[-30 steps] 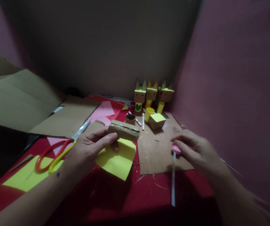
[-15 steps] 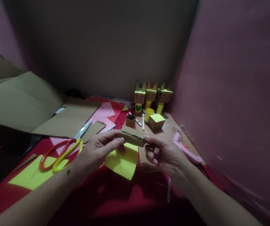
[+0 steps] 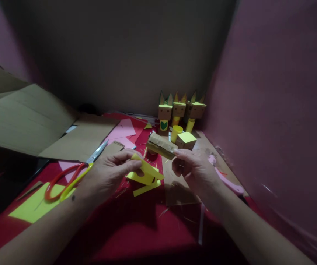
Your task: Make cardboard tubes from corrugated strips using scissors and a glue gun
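Over the red counter, both hands full

Above the counter (image 3: 147, 228) we pinch a folded yellow paper (image 3: 146, 173) in our left hand (image 3: 107, 175), fingers closed on its upper edge. Our right hand (image 3: 195, 171) grips a brown cardboard piece (image 3: 162, 145) by its near end, held up just beside the paper. Scissors (image 3: 70, 175) lie to the left. Our grip on the cardboard looks thin; a slip could drop it onto the small paper figures (image 3: 179, 110) behind.
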Demonstrator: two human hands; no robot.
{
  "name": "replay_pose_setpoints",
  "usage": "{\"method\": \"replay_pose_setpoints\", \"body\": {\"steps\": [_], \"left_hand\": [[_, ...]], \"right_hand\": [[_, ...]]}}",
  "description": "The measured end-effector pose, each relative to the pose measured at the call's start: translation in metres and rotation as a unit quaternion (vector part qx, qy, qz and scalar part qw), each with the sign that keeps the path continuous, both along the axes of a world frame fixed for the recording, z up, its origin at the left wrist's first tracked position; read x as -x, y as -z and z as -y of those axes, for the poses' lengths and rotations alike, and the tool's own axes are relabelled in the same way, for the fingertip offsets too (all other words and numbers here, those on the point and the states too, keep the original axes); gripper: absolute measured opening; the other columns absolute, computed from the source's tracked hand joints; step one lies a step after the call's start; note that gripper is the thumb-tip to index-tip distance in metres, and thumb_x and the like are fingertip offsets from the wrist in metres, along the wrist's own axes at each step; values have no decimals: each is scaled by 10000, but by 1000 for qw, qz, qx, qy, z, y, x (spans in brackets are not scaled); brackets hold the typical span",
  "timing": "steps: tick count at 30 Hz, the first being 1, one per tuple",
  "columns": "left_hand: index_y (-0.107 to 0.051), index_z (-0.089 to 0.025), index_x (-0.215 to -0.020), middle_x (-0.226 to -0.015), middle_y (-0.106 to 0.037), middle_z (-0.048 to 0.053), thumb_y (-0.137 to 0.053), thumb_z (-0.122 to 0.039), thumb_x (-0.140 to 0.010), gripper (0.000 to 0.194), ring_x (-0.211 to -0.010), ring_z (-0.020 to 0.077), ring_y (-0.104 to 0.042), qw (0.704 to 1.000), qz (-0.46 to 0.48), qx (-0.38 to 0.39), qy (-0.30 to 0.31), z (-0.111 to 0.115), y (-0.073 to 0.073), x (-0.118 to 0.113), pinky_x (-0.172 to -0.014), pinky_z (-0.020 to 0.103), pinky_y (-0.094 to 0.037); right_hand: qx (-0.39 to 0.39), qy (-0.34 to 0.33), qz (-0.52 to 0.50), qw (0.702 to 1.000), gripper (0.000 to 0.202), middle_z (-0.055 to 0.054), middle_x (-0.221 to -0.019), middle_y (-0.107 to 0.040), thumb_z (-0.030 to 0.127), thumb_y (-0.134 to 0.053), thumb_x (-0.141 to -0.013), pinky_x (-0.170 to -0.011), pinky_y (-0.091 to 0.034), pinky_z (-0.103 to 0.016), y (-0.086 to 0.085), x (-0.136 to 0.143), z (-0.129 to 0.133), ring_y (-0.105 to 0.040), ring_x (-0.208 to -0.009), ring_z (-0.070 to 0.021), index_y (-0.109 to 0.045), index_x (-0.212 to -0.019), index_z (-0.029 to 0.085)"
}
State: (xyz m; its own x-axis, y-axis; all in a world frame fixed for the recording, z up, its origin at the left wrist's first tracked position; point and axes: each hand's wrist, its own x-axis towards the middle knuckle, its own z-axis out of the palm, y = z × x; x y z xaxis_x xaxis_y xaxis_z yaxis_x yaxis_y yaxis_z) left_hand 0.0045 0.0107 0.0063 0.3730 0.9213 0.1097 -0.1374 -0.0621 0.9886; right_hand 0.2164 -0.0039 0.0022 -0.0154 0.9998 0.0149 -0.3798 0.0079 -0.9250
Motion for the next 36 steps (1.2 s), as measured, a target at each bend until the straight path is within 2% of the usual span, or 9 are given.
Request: {"method": "replay_pose_setpoints", "body": {"steps": [2, 6, 11, 17, 19, 21, 26, 31, 36], "left_hand": [[-706, -177, -709, -747, -628, 0, -687, -226, -801, 106, -680, 100, -600, 1000, 0, 8, -16, 2, 0, -3, -643, 185, -521], [-690, -160, -705, -742, -612, 2, -755, -190, -707, 72, -632, 116, -602, 995, 40, -21, -91, 5, -1, -7, -553, 204, -541], [-619, -173, -708, -742, -585, -32, -772, -136, -667, 163, -557, 108, -609, 984, 86, -51, -145, 7, 0, -12, -466, 215, -557], [-546, -198, -922, -675, -588, -59, -783, -143, -665, 354, -512, 119, -628, 989, 48, -50, -131, 4, 3, -15, -471, 236, -589], [-541, -187, -952, -649, -577, -64, -777, -154, -677, 363, -490, 114, -626, 990, 30, -52, -129, 3, 4, -14, -484, 234, -591], [-562, -172, -937, -663, -573, -55, -778, -164, -675, 339, -510, 117, -627, 990, 23, -58, -127, 3, 4, -14, -493, 245, -600], [-626, -153, -874, -854, -597, 2, -782, -160, -660, 265, -659, 133, -635, 992, 31, -36, -118, 4, 4, -13, -510, 241, -602], [-649, -143, -824, -808, -593, -1, -771, -172, -683, 189, -673, 118, -618, 994, 25, 0, -106, 4, 0, -14, -535, 208, -585], [-676, -132, -773, -775, -606, 6, -760, -175, -686, 129, -663, 113, -600, 995, 15, -10, -102, 4, -2, -16, -522, 185, -567]], "right_hand": [[17, -23, 20, 999, 198, 5, -460, -563, 305, -721, -721, -395, -300, -204, 1, 0, 0, -499, -414, -86, -653, -622, 147], [35, -53, 19, 998, 205, -4, -490, -608, 338, -760, -692, -388, -336, -186, 2, 3, -1, -627, -478, -132, -677, -702, 151], [42, -58, 8, 997, 229, -20, -514, -638, 352, -770, -683, -395, -406, -198, 8, 8, -1, -639, -487, -148, -660, -660, 152], [36, -68, 12, 997, 219, -8, -598, -637, 354, -766, -692, -381, -422, -188, 12, 10, 1, -598, -467, -107, -706, -701, 143], [36, -72, 15, 997, 215, -6, -629, -636, 351, -767, -691, -378, -418, -182, 13, 11, 2, -593, -472, -98, -705, -679, 145], [41, -77, 17, 996, 216, -4, -625, -631, 352, -765, -693, -382, -415, -180, 14, 11, 2, -581, -465, -90, -699, -660, 148], [40, -86, 21, 995, 205, -8, -645, -634, 351, -756, -708, -407, -416, -173, 16, 11, 4, -566, -482, -79, -718, -698, 150], [30, -96, 17, 995, 188, 5, -583, -619, 342, -748, -728, -412, -405, -160, 17, 12, 3, -552, -461, -67, -726, -708, 157], [53, -107, 22, 993, 205, -12, -534, -638, 359, -740, -734, -403, -402, -159, 15, 13, 3, -601, -475, -97, -716, -713, 157]]}}
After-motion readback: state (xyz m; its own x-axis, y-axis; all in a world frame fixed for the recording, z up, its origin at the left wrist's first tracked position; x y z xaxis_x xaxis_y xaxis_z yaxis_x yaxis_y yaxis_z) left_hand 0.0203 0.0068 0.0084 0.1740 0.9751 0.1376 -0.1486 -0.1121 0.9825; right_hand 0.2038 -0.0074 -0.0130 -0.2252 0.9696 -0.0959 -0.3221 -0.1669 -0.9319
